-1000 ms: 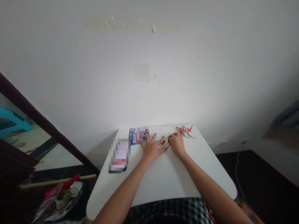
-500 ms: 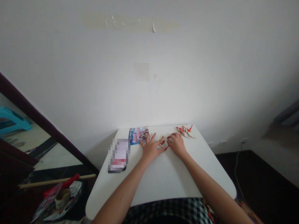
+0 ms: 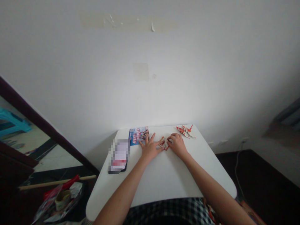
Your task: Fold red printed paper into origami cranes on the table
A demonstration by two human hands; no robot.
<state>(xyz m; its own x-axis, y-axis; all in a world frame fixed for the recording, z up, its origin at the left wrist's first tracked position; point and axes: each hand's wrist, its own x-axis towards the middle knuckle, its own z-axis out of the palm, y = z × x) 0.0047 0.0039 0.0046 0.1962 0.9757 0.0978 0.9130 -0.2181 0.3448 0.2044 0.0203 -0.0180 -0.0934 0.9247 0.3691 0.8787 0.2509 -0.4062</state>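
Observation:
A small folded piece of red and white printed paper (image 3: 165, 146) lies on the white table between my hands. My left hand (image 3: 149, 149) rests with fingers spread, its thumb side against the left edge of the paper. Some of its fingertips reach onto a blue printed leaflet (image 3: 136, 137). My right hand (image 3: 177, 145) is closed, its fingertips pinching the right side of the folded paper. Beyond it, near the far right corner, sits a folded red and white paper figure (image 3: 186, 131) with pointed ends.
A phone (image 3: 119, 156), blurred out, lies on the table's left side. The table (image 3: 161, 184) stands against a white wall (image 3: 199, 78). At lower left on the floor are a wooden stick (image 3: 86, 177) and a plastic bag holding a roll of tape (image 3: 62, 200).
The folded paper's near edge sits slightly differently, showing more of a pointed outline between my hands. My left hand has shifted slightly left; the right has barely moved.

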